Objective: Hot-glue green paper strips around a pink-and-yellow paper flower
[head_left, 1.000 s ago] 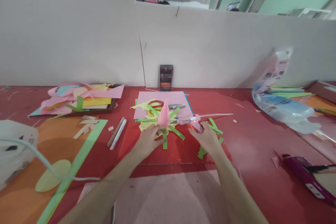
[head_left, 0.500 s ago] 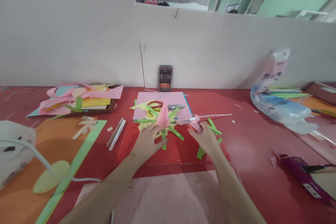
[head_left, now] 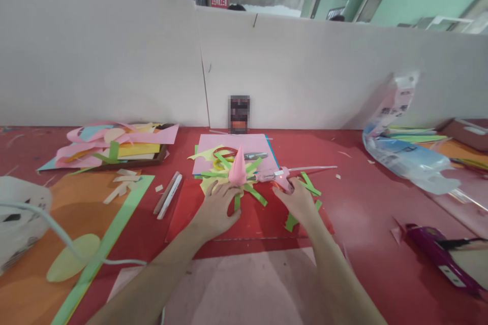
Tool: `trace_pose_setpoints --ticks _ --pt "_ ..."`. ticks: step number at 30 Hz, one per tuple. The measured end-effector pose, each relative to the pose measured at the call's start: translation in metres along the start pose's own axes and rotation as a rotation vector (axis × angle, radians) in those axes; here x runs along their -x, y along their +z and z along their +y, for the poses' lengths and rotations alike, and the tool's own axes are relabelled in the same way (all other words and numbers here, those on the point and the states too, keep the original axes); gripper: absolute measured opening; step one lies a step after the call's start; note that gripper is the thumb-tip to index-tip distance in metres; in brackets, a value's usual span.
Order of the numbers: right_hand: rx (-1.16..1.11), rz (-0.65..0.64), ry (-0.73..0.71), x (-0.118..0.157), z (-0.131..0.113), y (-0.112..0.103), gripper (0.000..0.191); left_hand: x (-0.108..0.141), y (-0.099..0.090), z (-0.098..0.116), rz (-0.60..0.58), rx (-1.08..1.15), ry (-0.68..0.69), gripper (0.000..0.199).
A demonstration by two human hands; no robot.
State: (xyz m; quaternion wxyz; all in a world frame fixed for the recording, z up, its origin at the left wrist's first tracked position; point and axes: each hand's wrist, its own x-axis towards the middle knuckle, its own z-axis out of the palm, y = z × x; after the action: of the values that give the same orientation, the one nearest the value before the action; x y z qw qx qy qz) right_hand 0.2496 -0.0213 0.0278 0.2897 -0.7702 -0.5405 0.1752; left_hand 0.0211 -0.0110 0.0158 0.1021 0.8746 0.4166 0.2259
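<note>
A pink paper cone (head_left: 238,168) stands upright at the centre, with green paper strips (head_left: 256,195) radiating around it over a yellow paper shape (head_left: 208,184). My left hand (head_left: 218,207) lies at the cone's lower left, fingers apart on the paper pieces, holding nothing that shows. My right hand (head_left: 299,198) is wrapped round the handle of a pink glue gun (head_left: 280,176). The gun's nozzle points left at the cone's base, and a clear glue stick (head_left: 314,168) sticks out of its back. Scissors (head_left: 253,156) lie behind the cone on pink paper (head_left: 244,142).
A tray of coloured paper scraps (head_left: 133,150) sits at the back left. Two pens (head_left: 169,196) lie left of the red sheet. A white cable (head_left: 57,228) crosses the left side. At right are a plastic bag (head_left: 412,162) and a purple power strip (head_left: 438,254).
My left thumb has moved down and inward, and my left fingers have shifted slightly toward the cone's base. My right hand and the glue gun have barely moved.
</note>
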Motion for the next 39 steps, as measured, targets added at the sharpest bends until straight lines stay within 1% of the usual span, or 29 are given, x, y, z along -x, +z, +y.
trace_pose_setpoints --ticks 3,8,12,13,17,26,35,37,39 --pt "-0.009 0.008 -0.009 0.0 0.0 0.0 0.031 0.0 0.0 -0.001 0.01 0.01 0.005 0.032" --pt "-0.009 -0.001 -0.002 0.0 0.003 0.002 0.035 0.0 0.0 -0.004 0.026 0.018 -0.016 0.035" --pt "-0.003 -0.007 -0.006 -0.001 0.005 0.003 0.034 -0.002 -0.001 -0.005 0.084 0.011 -0.063 0.029" --pt "-0.001 -0.012 -0.006 -0.001 0.005 0.003 0.033 -0.002 -0.001 -0.004 0.081 0.019 -0.069 0.029" --pt "-0.001 -0.009 -0.013 -0.001 0.005 0.003 0.034 -0.001 0.0 0.0 -0.002 0.052 -0.041 0.043" --pt "-0.011 -0.009 -0.016 0.0 0.004 0.005 0.032 0.001 -0.006 0.003 -0.05 0.1 0.003 0.041" --pt "-0.01 0.01 -0.014 -0.001 0.005 0.003 0.033 0.0 0.0 -0.005 -0.021 0.048 -0.012 0.044" --pt "-0.015 0.009 -0.016 -0.001 0.005 0.003 0.033 0.0 0.001 -0.008 0.003 0.032 -0.043 0.046" --pt "-0.014 0.008 -0.018 -0.002 0.006 0.003 0.032 -0.001 0.002 -0.011 0.046 0.005 -0.101 0.045"
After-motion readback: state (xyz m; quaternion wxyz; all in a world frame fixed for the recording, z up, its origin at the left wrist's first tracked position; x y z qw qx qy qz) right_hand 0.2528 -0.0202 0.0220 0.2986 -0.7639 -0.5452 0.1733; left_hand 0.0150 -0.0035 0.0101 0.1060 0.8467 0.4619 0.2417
